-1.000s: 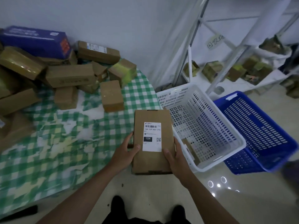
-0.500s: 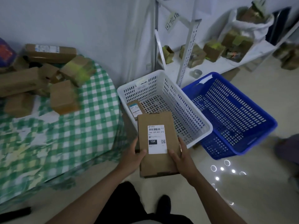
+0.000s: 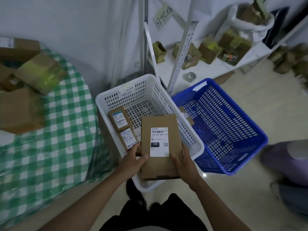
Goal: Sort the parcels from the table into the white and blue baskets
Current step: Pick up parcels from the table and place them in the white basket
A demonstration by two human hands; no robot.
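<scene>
I hold a flat brown parcel (image 3: 160, 165) with a white label reading 15H over the near part of the white basket (image 3: 146, 80). My left hand (image 3: 131, 162) grips its left edge and my right hand (image 3: 185, 164) grips its right edge. Two small labelled parcels (image 3: 119, 120) lie side by side on the white basket's floor, left of the held parcel. To the right, the blue basket (image 3: 233, 170) touches the white one; a small parcel (image 3: 187, 116) shows inside it by its left wall. Several more brown parcels (image 3: 40, 72) are piled on the green checked table (image 3: 58, 139) at left.
A white shelf rack (image 3: 190, 45) with taped boxes stands behind the baskets against the wall. A roll of tape (image 3: 190, 76) lies on its lowest shelf. Another person's legs (image 3: 290, 164) are at the right edge on the tiled floor.
My view has swung right from the table to the baskets. Both hands have carried the 15H parcel off the table's edge and out over the white basket.
</scene>
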